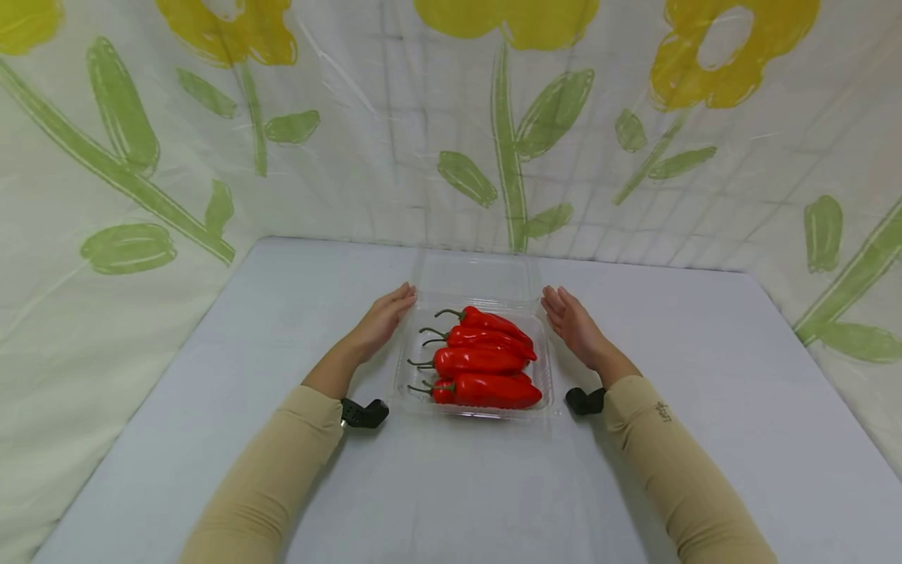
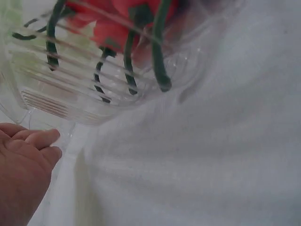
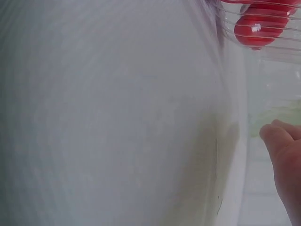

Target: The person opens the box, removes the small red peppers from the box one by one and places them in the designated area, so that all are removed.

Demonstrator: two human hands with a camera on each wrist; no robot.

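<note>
A clear plastic clamshell box (image 1: pixel 475 414) sits mid-table, and its lid (image 1: pixel 474 276) lies folded back on the far side. Several long red peppers (image 1: pixel 482 361) are piled inside, green stems toward the left. My left hand (image 1: pixel 380 323) is at the box's back left corner with fingers extended, fingertips close to the hinge side. Across from it, my right hand (image 1: pixel 576 329) is held beside the back right corner, fingers straight and palm toward the box. In the left wrist view the stems (image 2: pixel 160 56) show through the ribbed wall, above the left hand (image 2: pixel 26 165).
A white-covered table (image 1: pixel 451 493) holds the box. Behind it hangs a pale curtain (image 1: pixel 352 157) with yellow flowers and green leaves. Black wrist devices (image 1: pixel 365 413) are strapped under both beige sleeves (image 1: pixel 676 462).
</note>
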